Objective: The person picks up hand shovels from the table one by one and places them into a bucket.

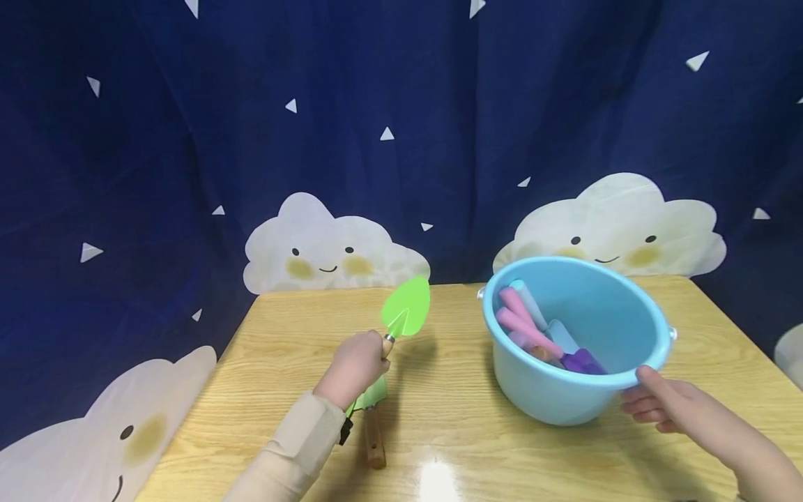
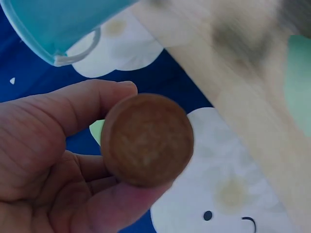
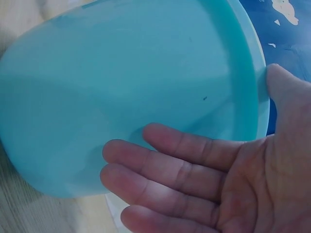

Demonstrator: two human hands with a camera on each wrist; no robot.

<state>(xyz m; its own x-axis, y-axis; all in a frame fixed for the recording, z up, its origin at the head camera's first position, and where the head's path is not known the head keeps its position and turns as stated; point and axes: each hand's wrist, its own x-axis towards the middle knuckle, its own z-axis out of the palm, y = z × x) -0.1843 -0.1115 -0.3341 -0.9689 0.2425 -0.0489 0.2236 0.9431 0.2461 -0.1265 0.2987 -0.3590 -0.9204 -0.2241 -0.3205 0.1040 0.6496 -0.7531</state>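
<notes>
My left hand [image 1: 354, 366] grips a trowel with a bright green blade [image 1: 408, 307] by its wooden handle [image 2: 148, 141], blade up, above the table. Below that wrist lies another tool with a pale green blade and a brown wooden handle [image 1: 374, 446], partly hidden by my forearm. On the right stands a light blue bucket [image 1: 546, 397]. Inside it are several tools, with pink handles [image 1: 530, 331] and a purple part [image 1: 583, 362] showing. My right hand [image 1: 671, 404] has its thumb at the bucket's near right rim, its fairly straight fingers [image 3: 160, 170] spread beside the outer wall.
The wooden table [image 1: 458, 418] carries the bucket and the loose tool. Behind it hangs a dark blue curtain [image 1: 351, 160] with white triangles and smiling clouds. The bucket has white handle mounts [image 1: 673, 335] at its rim.
</notes>
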